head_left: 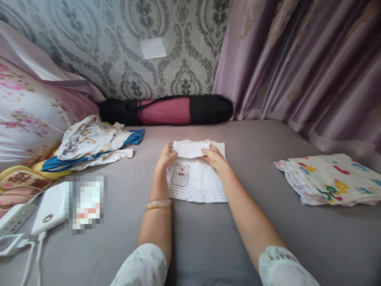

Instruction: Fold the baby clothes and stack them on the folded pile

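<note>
A small white shirt [205,178] with a bear print and lines of writing along its lower edge lies spread on the grey bed sheet. Across its upper part is a raised white fabric strip [190,150], held between my hands. At its left end, my left hand [167,154] pinches the cloth between thumb and fingers. My right hand [214,156] grips the right end, thumb on the near face. Whether the strip is part of the shirt or a separate piece, I cannot tell.
Folded patterned cloths [336,178] lie at the right. Small clothes [92,139] are heaped at the left, near a floral pillow [26,115]. A white power bank [50,206] with cables and a power strip [16,218] sit front left. A long black-and-pink bag [166,110] lies along the wall.
</note>
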`<action>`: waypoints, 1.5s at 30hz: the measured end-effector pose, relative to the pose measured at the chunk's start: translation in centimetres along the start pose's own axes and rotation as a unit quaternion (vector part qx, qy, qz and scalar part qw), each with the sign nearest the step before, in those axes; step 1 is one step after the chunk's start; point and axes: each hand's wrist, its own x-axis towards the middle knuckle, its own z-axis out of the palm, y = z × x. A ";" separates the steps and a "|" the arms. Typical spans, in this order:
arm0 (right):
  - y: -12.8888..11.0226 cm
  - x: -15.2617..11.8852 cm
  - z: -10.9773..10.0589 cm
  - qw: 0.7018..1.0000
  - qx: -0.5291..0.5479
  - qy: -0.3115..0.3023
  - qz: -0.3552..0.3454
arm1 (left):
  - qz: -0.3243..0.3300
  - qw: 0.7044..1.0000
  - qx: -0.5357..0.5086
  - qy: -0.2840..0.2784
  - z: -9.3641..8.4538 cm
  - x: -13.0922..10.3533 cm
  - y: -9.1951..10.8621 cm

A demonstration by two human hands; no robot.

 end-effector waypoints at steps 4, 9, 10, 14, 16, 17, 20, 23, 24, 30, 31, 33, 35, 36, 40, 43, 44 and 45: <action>0.1 1.1 -0.6 0.983 -0.153 0.041 -0.096 | -0.048 0.982 0.176 -0.045 -0.3 0.1 -0.8; 0.6 1.6 -1.1 0.890 -0.399 0.101 -0.196 | -0.064 0.977 0.189 -0.077 -0.7 -0.4 -0.3; 0.7 1.6 -1.2 0.874 -0.431 0.105 -0.200 | -0.066 0.977 0.186 -0.079 -0.8 -0.5 -0.1; 1.4 1.3 -1.2 0.822 -0.513 0.110 -0.221 | -0.077 0.975 0.191 -0.085 -1.2 -1.0 0.2; 1.7 1.2 -1.4 0.805 -0.537 0.115 -0.223 | -0.089 0.972 0.195 -0.093 -1.4 -1.0 0.2; 1.7 1.1 -1.5 0.799 -0.546 0.120 -0.220 | -0.096 0.971 0.197 -0.097 -1.5 -1.0 0.2; 1.7 1.0 -1.7 0.785 -0.568 0.135 -0.209 | -0.111 0.969 0.197 -0.102 -1.8 -0.9 0.1; 1.5 0.7 -1.7 0.752 -0.598 0.160 -0.225 | -0.091 0.975 0.187 -0.072 -1.6 -0.7 0.1; 1.5 0.5 -1.5 0.737 -0.609 0.171 -0.238 | -0.067 0.979 0.187 -0.037 -1.3 -0.6 0.2; 1.7 -0.5 1.4 0.681 -0.661 0.062 -0.309 | 0.176 0.961 0.193 0.088 2.9 0.0 1.4; 1.9 -0.6 1.8 0.674 -0.669 0.026 -0.312 | 0.190 0.958 0.202 0.072 3.7 0.0 1.5; 2.2 -0.9 2.5 0.663 -0.683 -0.028 -0.306 | 0.181 0.955 0.231 0.035 4.9 -0.2 1.5; 2.6 -1.0 2.7 0.659 -0.694 -0.054 -0.284 | 0.150 0.953 0.262 -0.002 5.6 -0.4 1.4; 2.8 -1.0 2.7 0.660 -0.698 -0.058 -0.271 | 0.137 0.951 0.275 -0.017 5.7 -0.5 1.3; 3.0 -0.8 2.4 0.668 -0.702 -0.052 -0.243 | 0.109 0.944 0.310 -0.033 5.9 -0.8 1.2; 3.0 -0.6 2.2 0.673 -0.702 -0.027 -0.232 | 0.094 0.940 0.327 -0.029 6.1 -0.8 1.3; 3.1 -0.6 2.1 0.675 -0.702 -0.017 -0.228 | 0.089 0.939 0.330 -0.029 6.2 -0.7 1.3; 3.2 -0.5 2.1 0.678 -0.700 -0.006 -0.224 | 0.081 0.940 0.331 -0.031 6.2 -0.7 1.4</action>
